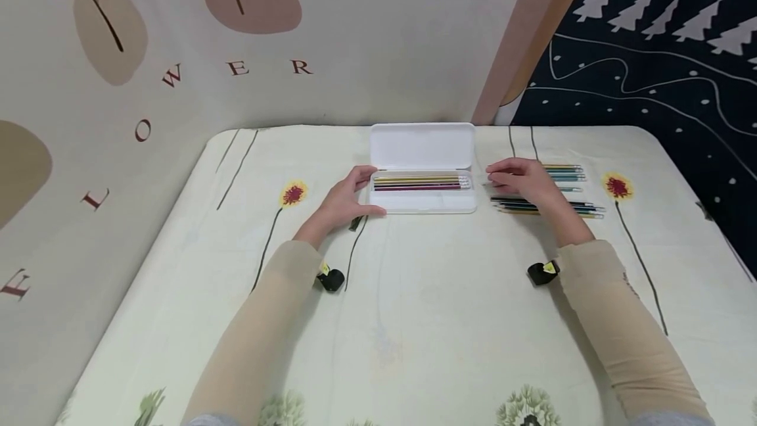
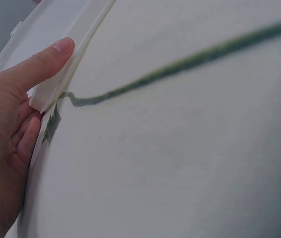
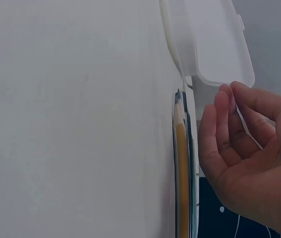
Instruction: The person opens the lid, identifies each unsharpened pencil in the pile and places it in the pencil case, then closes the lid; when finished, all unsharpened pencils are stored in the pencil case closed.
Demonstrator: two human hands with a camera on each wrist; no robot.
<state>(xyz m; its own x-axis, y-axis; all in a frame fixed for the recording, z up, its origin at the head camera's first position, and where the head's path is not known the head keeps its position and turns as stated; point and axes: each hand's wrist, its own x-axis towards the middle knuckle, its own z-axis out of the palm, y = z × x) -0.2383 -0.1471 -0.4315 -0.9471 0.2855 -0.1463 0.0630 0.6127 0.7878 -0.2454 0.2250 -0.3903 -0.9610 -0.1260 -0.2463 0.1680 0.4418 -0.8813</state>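
A white pencil case lies with its lid raised at the back; several yellow and dark red pencils rest inside. My left hand grips the case's left end, thumb along the front edge and fingers round the side. To the right of the case, my right hand is over loose pencils, its thumb and fingertips drawn together. In the right wrist view the hand is beside a yellow pencil; I cannot tell whether it pinches one.
A second row of dark pencils lies nearer me, below the right hand. The table is covered by a pale flowered cloth. Behind it hangs a white printed curtain, and at the right a dark cloth with white trees.
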